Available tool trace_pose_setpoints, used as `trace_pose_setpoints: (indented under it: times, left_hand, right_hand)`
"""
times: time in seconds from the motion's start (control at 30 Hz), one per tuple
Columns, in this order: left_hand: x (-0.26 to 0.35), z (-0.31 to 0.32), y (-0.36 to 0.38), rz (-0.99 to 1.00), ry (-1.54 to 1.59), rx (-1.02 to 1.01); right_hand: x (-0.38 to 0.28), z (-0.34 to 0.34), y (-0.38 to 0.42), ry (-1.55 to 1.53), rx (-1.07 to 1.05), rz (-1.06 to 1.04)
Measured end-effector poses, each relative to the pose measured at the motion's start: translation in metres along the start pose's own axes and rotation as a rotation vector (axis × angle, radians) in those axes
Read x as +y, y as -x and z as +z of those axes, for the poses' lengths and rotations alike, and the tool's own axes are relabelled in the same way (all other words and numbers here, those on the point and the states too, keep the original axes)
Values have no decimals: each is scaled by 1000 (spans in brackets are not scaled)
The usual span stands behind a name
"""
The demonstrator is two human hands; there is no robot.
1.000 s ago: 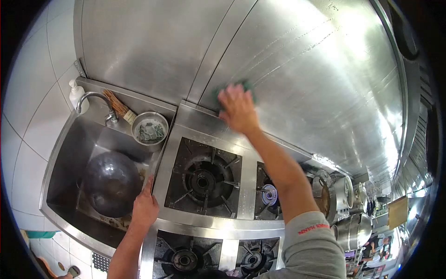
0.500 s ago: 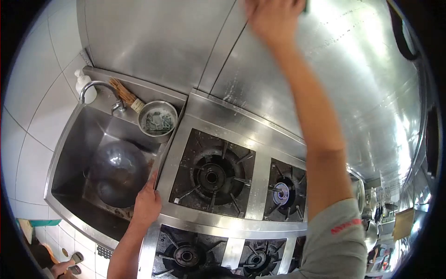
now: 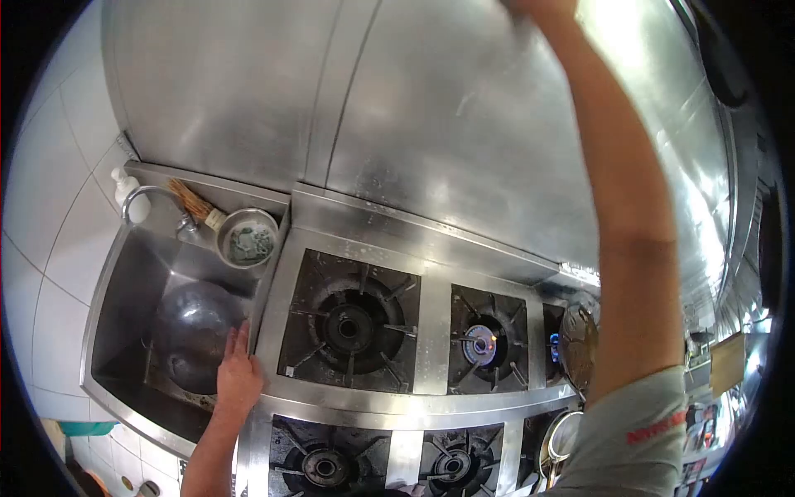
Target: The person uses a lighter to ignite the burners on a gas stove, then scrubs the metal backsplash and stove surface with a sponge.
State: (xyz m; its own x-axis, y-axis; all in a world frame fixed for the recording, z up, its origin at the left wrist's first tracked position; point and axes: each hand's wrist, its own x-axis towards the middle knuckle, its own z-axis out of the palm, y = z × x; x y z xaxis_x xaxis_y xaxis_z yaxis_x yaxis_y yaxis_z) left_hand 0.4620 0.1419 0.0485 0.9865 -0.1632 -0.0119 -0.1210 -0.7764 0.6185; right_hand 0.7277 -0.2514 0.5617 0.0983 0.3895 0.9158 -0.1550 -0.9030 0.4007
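My left hand (image 3: 239, 377) rests on the right rim of the steel sink (image 3: 112, 286), its fingers stretched out towards the back. Just left of those fingers, a dark rounded wok (image 3: 195, 327) lies bottom up in the basin. My right arm reaches far up across the steel wall panel (image 3: 464, 124). At the top edge of the view my right hand (image 3: 542, 10) is blurred and cut off, so its fingers and anything under them are hidden.
A steel bowl (image 3: 248, 238) with greenish pieces, a bamboo brush (image 3: 195, 201), a faucet (image 3: 184, 224) and a white bottle (image 3: 130, 197) stand behind the basin. One stove burner (image 3: 479, 345) shows a blue flame. A round pan (image 3: 578, 348) sits farther right.
My view has shifted right, bringing pans at the right into sight. My right hand has moved right along the wall panel. My left hand stays at the sink rim, fingers more extended.
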Motion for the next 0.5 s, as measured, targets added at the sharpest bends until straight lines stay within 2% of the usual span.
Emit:
trace_pose_setpoints:
  times: [0.03, 0.07, 0.13, 0.17, 0.2, 0.23, 0.27, 0.3, 0.33, 0.4, 0.47, 0.5]
  left_hand:
    - [6, -4, 0, -37, -11, 0]
    - [9, -4, -1, -73, -24, 0]
    - [1, 3, 1, -65, -44, 1]
    - [-5, 6, 0, -60, -56, 18]
    - [-15, 10, -4, -62, -61, 18]
    - [-24, 15, -2, -57, -116, 3]
    - [-29, 20, -1, -49, -166, -2]
    - [-29, 22, -2, -54, -172, 7]
    - [-27, 19, -3, -57, -143, 14]
    - [-17, 13, -2, -49, -122, 12]
    - [5, 3, -4, -204, -10, -50]
    - [6, 4, -3, -201, -12, -52]
  right_hand:
    - [10, -10, -16, 16, 4, 132]
    - [16, -6, -3, 25, -6, 139]
    - [13, 8, 35, 176, 71, -24]
    - [37, 35, 99, 177, 67, -19]
    - [23, 45, 169, 70, -215, -227]
    - [-37, -40, 286, -53, -496, -437]
    - [-33, -52, 363, -265, -860, -477]
    - [-20, -71, 421, -321, -921, -478]
    - [-9, -72, 423, -325, -912, -467]
    - [12, -80, 432, -248, -879, -315]
    - [44, -72, 341, -55, -679, -250]
    - [62, -65, 278, -56, -480, -157]
